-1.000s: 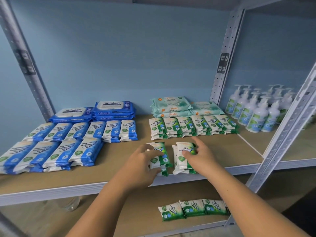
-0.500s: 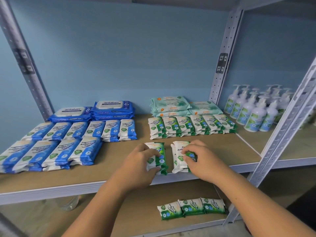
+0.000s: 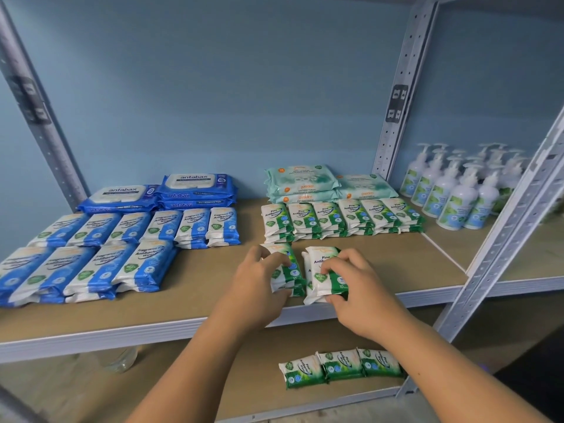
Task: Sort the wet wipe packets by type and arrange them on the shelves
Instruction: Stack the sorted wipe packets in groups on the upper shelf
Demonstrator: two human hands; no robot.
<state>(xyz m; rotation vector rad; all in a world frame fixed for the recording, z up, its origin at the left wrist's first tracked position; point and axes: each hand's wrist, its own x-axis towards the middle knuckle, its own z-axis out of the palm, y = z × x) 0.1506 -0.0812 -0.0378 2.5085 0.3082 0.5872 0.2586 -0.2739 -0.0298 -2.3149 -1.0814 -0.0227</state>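
Two small stacks of green pine wipe packets lie side by side near the front of the upper shelf (image 3: 198, 303). My left hand (image 3: 259, 285) grips the left stack (image 3: 291, 271), fingers curled over its top. My right hand (image 3: 354, 279) grips the right stack (image 3: 319, 261) from its near right corner. Behind them runs a row of green pine packets (image 3: 341, 218), with pale green Guardian packs (image 3: 305, 184) at the back. Blue fragrance-free packets (image 3: 91, 264) and blue Antabax packs (image 3: 195, 190) fill the left side. Three green packets (image 3: 341, 366) lie on the lower shelf.
White pump bottles (image 3: 454, 190) stand on the neighbouring shelf to the right. Grey perforated uprights (image 3: 396, 96) frame the bay, and one slants across at the right (image 3: 500, 239). A clear glass vessel (image 3: 120, 358) shows under the upper shelf at the left.
Both hands have drawn the two green stacks slightly toward the shelf's front edge and closed more tightly over them. The right hand shifted from the stack's top to its near right corner.
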